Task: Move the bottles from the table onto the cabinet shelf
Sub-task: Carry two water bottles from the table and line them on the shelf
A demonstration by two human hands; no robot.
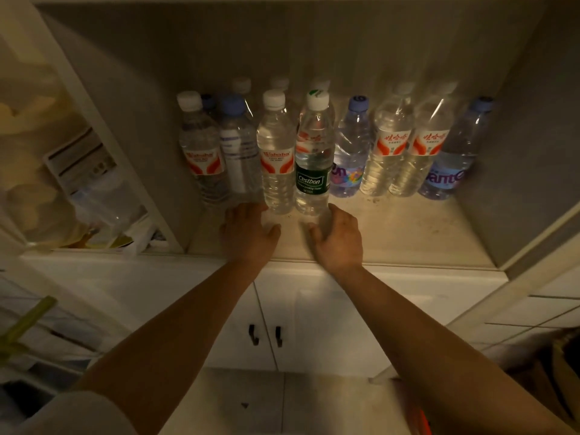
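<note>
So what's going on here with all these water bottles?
A person is stocking a cabinet shelf with water bottles. About a dozen stand upright in rows. Both hands are empty and open just in front of the two nearest ones: the left hand by the red-labelled Wahaha bottle, the right hand by the green-labelled Cestbon bottle. It looks as if those two were just set down.

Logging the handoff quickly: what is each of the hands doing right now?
Left hand: open, holding nothing, fingertips by the base of a Wahaha bottle.
Right hand: open, holding nothing, beside the Cestbon bottle.
</note>
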